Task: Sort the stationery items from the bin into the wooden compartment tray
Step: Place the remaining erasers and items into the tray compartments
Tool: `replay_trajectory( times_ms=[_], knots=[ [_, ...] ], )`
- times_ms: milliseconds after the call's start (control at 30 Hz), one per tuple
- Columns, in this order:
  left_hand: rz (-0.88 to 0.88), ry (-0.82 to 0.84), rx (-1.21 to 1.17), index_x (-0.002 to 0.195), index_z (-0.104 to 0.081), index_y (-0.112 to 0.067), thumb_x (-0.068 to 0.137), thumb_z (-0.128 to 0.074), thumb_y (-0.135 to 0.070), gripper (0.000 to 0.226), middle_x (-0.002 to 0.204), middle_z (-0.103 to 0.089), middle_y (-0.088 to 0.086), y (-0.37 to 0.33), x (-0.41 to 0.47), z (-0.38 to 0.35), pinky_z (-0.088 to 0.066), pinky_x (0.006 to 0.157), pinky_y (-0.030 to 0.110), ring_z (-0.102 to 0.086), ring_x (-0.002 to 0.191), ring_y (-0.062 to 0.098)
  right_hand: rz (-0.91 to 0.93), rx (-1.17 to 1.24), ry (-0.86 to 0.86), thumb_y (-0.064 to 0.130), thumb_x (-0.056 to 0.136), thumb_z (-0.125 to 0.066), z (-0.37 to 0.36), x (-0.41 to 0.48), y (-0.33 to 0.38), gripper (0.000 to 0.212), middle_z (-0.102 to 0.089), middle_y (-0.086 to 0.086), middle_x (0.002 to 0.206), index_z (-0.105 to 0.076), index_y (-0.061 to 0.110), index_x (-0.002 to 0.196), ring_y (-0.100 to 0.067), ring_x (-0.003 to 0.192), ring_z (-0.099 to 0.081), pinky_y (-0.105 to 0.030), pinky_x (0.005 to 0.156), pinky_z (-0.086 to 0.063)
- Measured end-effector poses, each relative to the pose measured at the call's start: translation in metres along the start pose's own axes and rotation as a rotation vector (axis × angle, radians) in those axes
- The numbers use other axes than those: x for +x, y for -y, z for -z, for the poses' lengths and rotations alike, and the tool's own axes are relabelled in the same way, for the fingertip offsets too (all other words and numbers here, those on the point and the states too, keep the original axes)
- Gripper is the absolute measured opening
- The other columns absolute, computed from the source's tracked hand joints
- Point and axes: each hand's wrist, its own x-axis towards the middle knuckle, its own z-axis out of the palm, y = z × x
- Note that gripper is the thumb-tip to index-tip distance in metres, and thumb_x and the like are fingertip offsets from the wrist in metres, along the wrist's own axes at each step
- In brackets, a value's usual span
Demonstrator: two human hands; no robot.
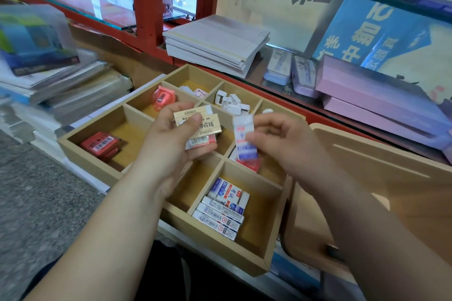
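The wooden compartment tray lies in front of me. My left hand grips a small stack of erasers, tan ones on top and a pink 2B one beneath, above the tray's middle. My right hand pinches a blue-and-white eraser just to the right, over a middle-right compartment. Several blue-and-white erasers lie stacked in the near compartment. A red item with a barcode sits in the left compartment, a pink sharpener farther back, and white sharpeners at the back right.
A stack of paper pads sits behind the tray. Pink boxes and pencil cases fill the shelf at right. A tan board lies right of the tray. Piles of books stand at left.
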Motion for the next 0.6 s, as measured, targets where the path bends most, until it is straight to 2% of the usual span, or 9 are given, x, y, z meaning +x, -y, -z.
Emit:
replay_trajectory(
  times_ms=[67,167,300,367,433,500,567,600],
  knots=[
    [-0.001,-0.003,-0.007,0.090,-0.055,-0.023,0.088,-0.050,-0.009,0.015,0.095,-0.061,0.006,-0.001,0.001,0.000,-0.058,0.053,0.025,-0.064,0.081,0.019,0.041,-0.259,0.156,0.014,0.080,-0.063,-0.001,-0.013,-0.004,0.017,-0.061,0.007,0.082,-0.059,0.029,0.083,-0.003,0.069,-0.059,-0.012,0.062,-0.052],
    [-0.001,-0.005,-0.009,0.090,-0.054,-0.022,0.089,-0.050,-0.008,0.014,0.093,-0.061,0.006,-0.002,-0.001,-0.001,-0.058,0.053,0.025,-0.064,0.079,0.019,0.102,-0.527,0.330,0.020,0.082,-0.062,-0.014,-0.027,-0.014,0.014,-0.050,0.015,0.073,-0.062,0.025,0.094,0.002,0.068,-0.051,-0.013,0.069,-0.047],
    [0.028,0.018,-0.047,0.091,-0.054,-0.020,0.088,-0.051,-0.006,0.015,0.087,-0.064,0.006,-0.001,-0.003,-0.003,-0.058,0.052,0.025,-0.068,0.071,0.016,0.099,-0.514,0.349,0.024,0.085,-0.058,-0.026,-0.030,-0.019,0.018,-0.049,0.020,0.072,-0.064,0.021,0.101,0.006,0.070,-0.049,-0.008,0.067,-0.043],
    [0.046,0.034,-0.077,0.090,-0.054,-0.019,0.087,-0.051,-0.003,0.017,0.079,-0.066,0.005,-0.002,-0.004,-0.004,-0.058,0.052,0.026,-0.069,0.060,0.013,0.078,-0.451,0.391,0.024,0.087,-0.055,-0.025,-0.029,-0.019,0.018,-0.052,0.023,0.073,-0.066,0.020,0.101,0.011,0.072,-0.052,-0.002,0.068,-0.043],
    [0.059,0.048,-0.092,0.091,-0.054,-0.019,0.086,-0.051,-0.002,0.018,0.078,-0.066,0.005,-0.003,-0.005,-0.004,-0.058,0.053,0.026,-0.069,0.059,0.013,0.074,-0.421,0.444,0.024,0.089,-0.051,-0.023,-0.029,-0.018,0.017,-0.055,0.021,0.074,-0.066,0.022,0.097,0.009,0.073,-0.055,-0.003,0.069,-0.043],
    [0.065,0.064,-0.102,0.092,-0.054,-0.019,0.085,-0.051,-0.001,0.019,0.084,-0.065,0.007,-0.003,-0.005,-0.004,-0.058,0.055,0.027,-0.069,0.062,0.014,0.084,-0.370,0.408,0.024,0.090,-0.050,-0.020,-0.030,-0.015,0.016,-0.056,0.018,0.072,-0.063,0.030,0.086,0.007,0.074,-0.055,-0.008,0.066,-0.046],
    [0.068,0.078,-0.106,0.094,-0.054,-0.019,0.085,-0.052,-0.001,0.020,0.089,-0.064,0.007,-0.003,-0.006,-0.004,-0.058,0.055,0.026,-0.069,0.063,0.015,0.093,-0.288,0.228,0.024,0.088,-0.052,-0.019,-0.028,-0.011,0.017,-0.055,0.017,0.072,-0.055,0.039,0.080,0.009,0.071,-0.055,-0.006,0.060,-0.045],
    [0.071,0.084,-0.105,0.094,-0.054,-0.019,0.084,-0.052,-0.002,0.021,0.090,-0.064,0.007,-0.002,-0.006,-0.004,-0.058,0.055,0.025,-0.070,0.063,0.014,0.079,-0.223,0.130,0.024,0.086,-0.055,-0.019,-0.026,-0.010,0.014,-0.055,0.016,0.074,-0.053,0.038,0.083,0.005,0.068,-0.055,-0.005,0.057,-0.045]
  ],
)
